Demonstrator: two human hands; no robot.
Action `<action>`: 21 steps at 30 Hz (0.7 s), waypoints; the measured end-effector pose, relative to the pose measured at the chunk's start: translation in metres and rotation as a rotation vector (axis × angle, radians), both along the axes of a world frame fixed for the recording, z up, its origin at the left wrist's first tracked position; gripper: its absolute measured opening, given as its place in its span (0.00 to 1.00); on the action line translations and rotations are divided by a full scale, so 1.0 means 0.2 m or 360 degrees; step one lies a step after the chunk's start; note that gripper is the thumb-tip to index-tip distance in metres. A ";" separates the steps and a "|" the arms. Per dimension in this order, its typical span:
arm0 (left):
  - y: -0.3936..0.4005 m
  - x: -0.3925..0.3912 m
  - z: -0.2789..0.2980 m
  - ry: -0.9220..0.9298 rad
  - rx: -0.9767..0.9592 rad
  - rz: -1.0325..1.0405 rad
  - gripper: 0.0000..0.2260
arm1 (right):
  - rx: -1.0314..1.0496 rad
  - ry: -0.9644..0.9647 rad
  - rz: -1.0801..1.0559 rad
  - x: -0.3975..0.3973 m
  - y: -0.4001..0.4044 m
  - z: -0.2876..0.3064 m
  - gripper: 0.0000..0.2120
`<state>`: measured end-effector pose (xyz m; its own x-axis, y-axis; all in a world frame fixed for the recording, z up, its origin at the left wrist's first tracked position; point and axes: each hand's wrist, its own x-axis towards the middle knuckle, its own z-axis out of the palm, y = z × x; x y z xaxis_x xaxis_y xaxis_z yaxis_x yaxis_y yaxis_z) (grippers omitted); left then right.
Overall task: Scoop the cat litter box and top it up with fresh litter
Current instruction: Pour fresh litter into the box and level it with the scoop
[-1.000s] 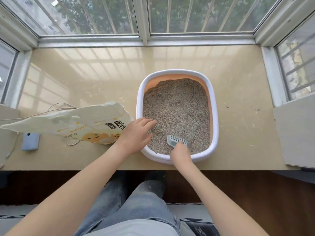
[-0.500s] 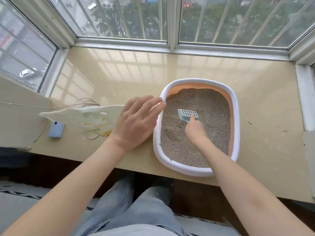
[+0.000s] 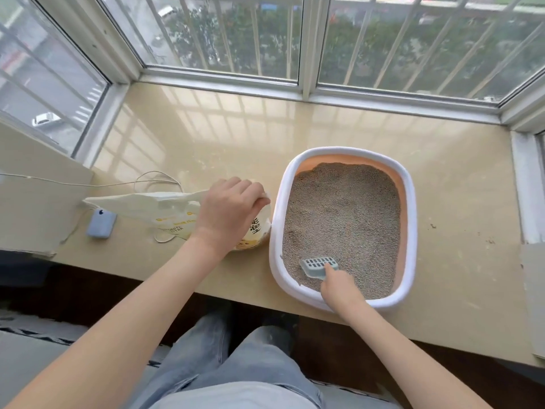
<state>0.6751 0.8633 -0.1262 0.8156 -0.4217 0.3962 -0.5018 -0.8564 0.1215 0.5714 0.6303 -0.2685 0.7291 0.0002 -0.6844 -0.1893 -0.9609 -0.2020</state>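
Nearest: the person's legs in pale blue jeans (image 3: 236, 370), at the bottom edge of the view.

Right hand (image 3: 339, 286) — closed around the handle of a slotted pale blue scoop (image 3: 317, 265), whose blade lies on the litter at the near left corner of the box.

Litter box (image 3: 275, 231) — white rim, orange inner wall, standing on the beige sill (image 3: 460, 261) right of centre, its near rim close to the sill's front edge. Grey litter (image 3: 342, 219) fills it, heaped higher toward the far end.

Left hand (image 3: 227, 214) — curled down over the right-hand end of the litter bag (image 3: 147, 205), fingers folded onto its edge, gripping it. The bag, cream with yellow print, lies on its side just left of the box.

Small blue device (image 3: 101, 223) — on the sill at the bag's left end, with a thin white cable (image 3: 156, 177) looping behind the bag.

Farthest: barred windows (image 3: 236, 36) with trees beyond.
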 end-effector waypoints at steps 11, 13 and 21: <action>-0.10 -0.05 0.03 -0.0190 -0.0072 -0.0245 0.10 | 0.0468 -0.0439 -0.0709 0.23 -0.14 0.11 0.23; -0.14 -0.06 0.03 -0.0199 -0.0069 -0.0305 0.09 | 0.0648 -0.0536 -0.0858 0.20 -0.12 0.14 0.23; -0.12 -0.07 0.04 -0.0109 -0.0131 -0.0369 0.08 | 0.0783 -0.0477 -0.1102 0.13 -0.08 0.20 0.15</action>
